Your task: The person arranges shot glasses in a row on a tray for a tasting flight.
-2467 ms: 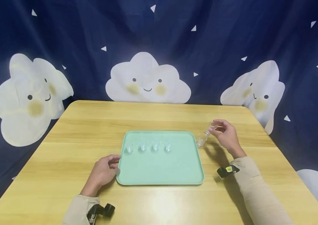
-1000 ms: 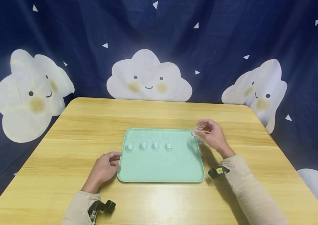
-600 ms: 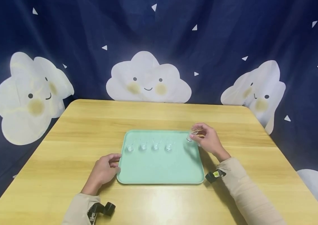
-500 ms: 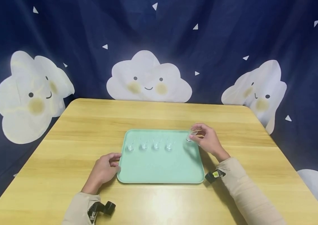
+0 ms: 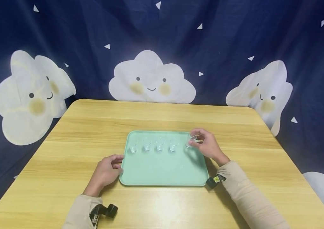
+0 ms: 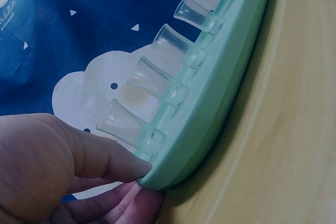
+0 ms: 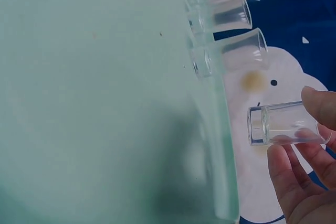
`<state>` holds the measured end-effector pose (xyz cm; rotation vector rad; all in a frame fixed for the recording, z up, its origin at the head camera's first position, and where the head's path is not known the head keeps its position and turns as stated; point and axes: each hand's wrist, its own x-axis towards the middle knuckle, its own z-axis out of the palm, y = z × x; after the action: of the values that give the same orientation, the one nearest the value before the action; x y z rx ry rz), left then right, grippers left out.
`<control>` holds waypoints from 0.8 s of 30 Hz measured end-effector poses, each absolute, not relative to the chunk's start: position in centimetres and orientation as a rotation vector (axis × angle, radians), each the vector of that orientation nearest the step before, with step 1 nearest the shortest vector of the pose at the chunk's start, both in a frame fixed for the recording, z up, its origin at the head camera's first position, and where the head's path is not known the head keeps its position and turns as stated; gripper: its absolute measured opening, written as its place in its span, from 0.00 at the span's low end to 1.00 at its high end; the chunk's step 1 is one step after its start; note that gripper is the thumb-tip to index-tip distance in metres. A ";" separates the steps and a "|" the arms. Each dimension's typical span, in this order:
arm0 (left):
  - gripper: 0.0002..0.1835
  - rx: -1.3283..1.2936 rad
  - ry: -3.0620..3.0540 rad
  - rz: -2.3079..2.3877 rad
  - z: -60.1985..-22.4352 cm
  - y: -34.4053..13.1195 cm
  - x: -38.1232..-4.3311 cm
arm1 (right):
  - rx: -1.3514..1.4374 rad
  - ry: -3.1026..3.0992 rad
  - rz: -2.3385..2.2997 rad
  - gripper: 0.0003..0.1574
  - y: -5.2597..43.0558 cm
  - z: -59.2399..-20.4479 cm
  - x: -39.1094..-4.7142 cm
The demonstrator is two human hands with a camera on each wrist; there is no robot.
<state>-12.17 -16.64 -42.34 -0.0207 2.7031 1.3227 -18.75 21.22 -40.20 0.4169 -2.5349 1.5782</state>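
Note:
A mint-green tray (image 5: 162, 171) lies on the table. Several small clear shot glasses stand upright in a row along its far side, among them the leftmost shot glass (image 6: 131, 127) and the rightmost standing one (image 7: 236, 53). My left hand (image 5: 107, 170) pinches the tray's left rim, thumb on top and fingers below, as the left wrist view shows. With thumb and fingertips my right hand (image 5: 209, 146) grips another shot glass (image 7: 283, 124), upright. Its base hangs just above the tray's far right part, in line with the row and apart from it.
The wooden table (image 5: 162, 206) reaches beyond the tray on all sides. A dark blue curtain (image 5: 162, 35) with smiling clouds hangs behind the table. The spot right of the tray, where a glass stood earlier, is now hidden by my right hand.
My right hand has carried its shot glass leftward from beyond the tray's right edge to over the tray, lowering toward the row. My left hand has stayed at the tray's rim.

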 end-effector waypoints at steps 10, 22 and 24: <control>0.25 -0.023 2.705 1.317 -42.2 -16.6 -12.2 | 0.449 -2.603 1.526 0.22 20.9 -40.1 -18.6; 0.25 -0.017 2.703 1.314 -42.2 -16.6 -12.2 | 0.605 -2.733 1.471 0.23 21.1 -39.5 -19.2; 0.25 -0.017 2.703 1.311 -42.2 -16.6 -12.2 | 0.635 -2.767 1.442 0.23 21.1 -39.4 -19.4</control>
<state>-12.17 -16.62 -42.19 -0.0167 2.7034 1.3115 -19.39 21.10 -39.37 0.6353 -2.7671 1.4417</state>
